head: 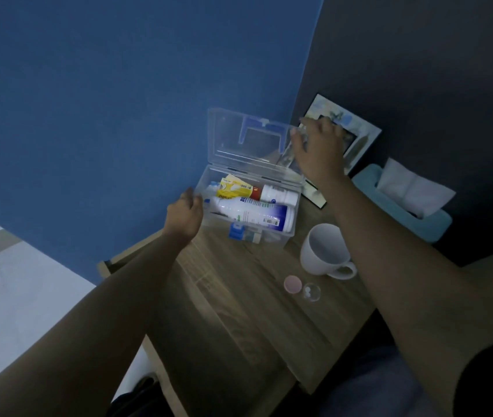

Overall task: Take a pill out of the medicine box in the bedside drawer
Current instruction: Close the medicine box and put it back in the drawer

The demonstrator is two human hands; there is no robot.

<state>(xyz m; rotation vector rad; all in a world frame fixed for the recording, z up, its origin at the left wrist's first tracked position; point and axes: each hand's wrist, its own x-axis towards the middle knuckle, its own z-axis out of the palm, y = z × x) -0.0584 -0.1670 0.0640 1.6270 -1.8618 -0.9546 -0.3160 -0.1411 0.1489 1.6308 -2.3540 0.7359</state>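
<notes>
A clear plastic medicine box [288,236] stands on the wooden bedside table [239,311] against the blue wall. Its lid [233,139] is raised upright, with a blue handle on it. Inside lie a white bottle with a blue label [254,215], a second white bottle [278,194] and a yellow packet [234,188]. My left hand [185,216] grips the box's left end. My right hand [319,145] holds the lid's right edge. A small clear container [311,291] with white pills stands open on the table, its pink cap [292,284] beside it.
A white mug [326,251] stands right of the box. A picture frame [356,136] leans against the dark wall behind my right hand. A teal tissue box [404,200] sits at the far right. The table's drawer [107,264] shows slightly open at the left.
</notes>
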